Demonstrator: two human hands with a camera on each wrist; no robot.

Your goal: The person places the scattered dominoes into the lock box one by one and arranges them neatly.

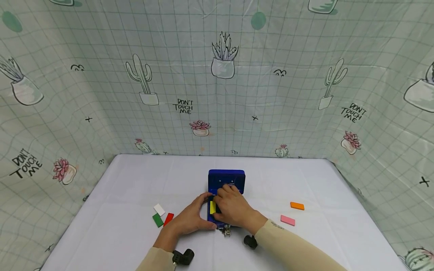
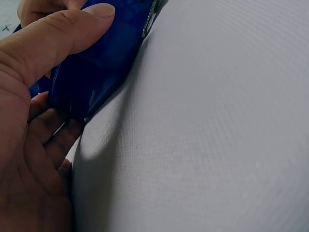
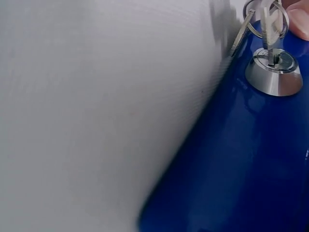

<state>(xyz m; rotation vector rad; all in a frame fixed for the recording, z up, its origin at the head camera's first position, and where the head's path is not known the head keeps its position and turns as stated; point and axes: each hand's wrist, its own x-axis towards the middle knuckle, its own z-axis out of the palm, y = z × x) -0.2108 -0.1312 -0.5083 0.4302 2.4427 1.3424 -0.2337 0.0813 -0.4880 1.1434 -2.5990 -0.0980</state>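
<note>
A blue metal cash box (image 1: 214, 176) stands on the table with its lid raised. My left hand (image 1: 190, 219) holds the box by its left side, thumb at the front corner and fingers toward the back; in the left wrist view the thumb lies against the blue wall (image 2: 96, 72). My right hand (image 1: 234, 207) reaches down into the box, its fingertips hidden by the hand itself, so what they hold cannot be seen. A yellow block (image 1: 212, 207) shows inside, beside the right thumb. On the front, a key sits in the round silver lock (image 3: 274, 79).
White (image 1: 159, 209), green (image 1: 157, 220) and red (image 1: 168, 219) blocks lie left of the box, the red one close to the left wrist. Orange (image 1: 297, 206) and pink (image 1: 288, 220) blocks lie to the right. Keys (image 1: 226, 230) hang on a ring at the box front.
</note>
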